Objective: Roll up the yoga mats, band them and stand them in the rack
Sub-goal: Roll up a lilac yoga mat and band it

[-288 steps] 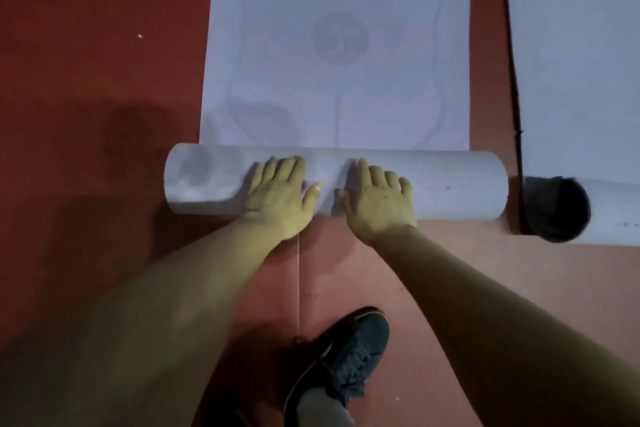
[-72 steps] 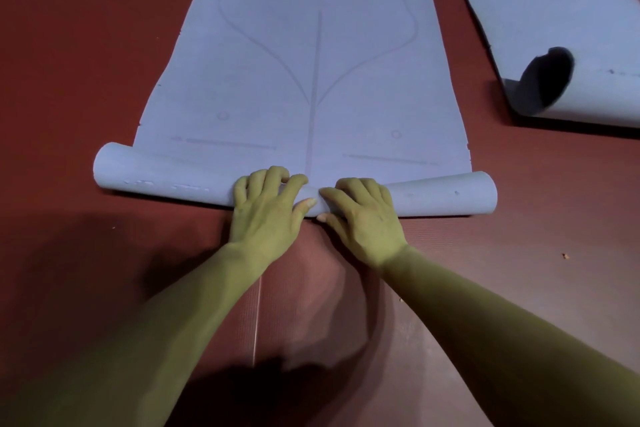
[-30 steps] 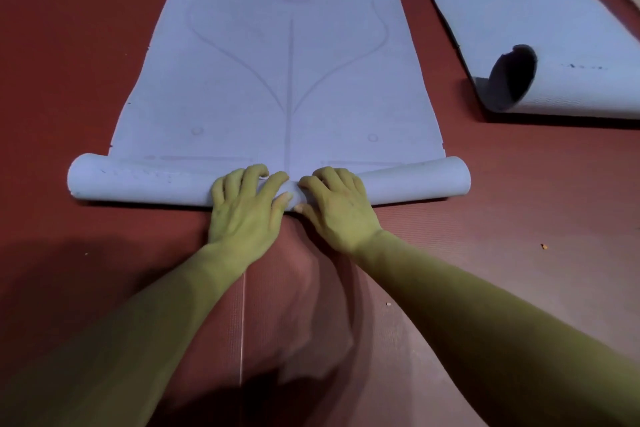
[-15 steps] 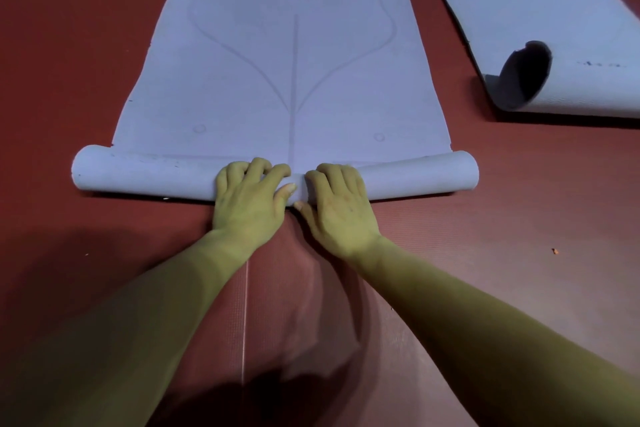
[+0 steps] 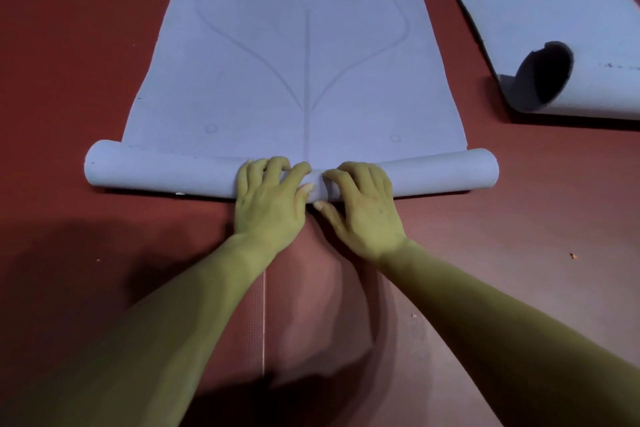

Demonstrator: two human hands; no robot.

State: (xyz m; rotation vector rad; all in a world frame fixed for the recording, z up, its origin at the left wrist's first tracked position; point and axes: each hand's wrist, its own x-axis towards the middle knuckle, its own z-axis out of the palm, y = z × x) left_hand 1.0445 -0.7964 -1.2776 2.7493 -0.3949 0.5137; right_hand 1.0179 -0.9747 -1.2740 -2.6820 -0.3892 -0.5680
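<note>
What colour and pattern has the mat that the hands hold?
Pale blue-grey mat with faint curved lines, a centre line and a round emblem; head view.

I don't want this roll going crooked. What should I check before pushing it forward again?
1. Both hands on the roll: ok; the left hand and right hand grip its middle, side by side.
2. Path over the flat part of the mat: ok; it lies smooth, with nothing on it.
3. Clear of the second mat: ok; it lies apart on the right, its end loosely curled.
4. Ends of the roll level with the mat's edges: cannot tell; the wide lens bends the lines.
5. A band at hand: cannot tell; none in view.
</note>
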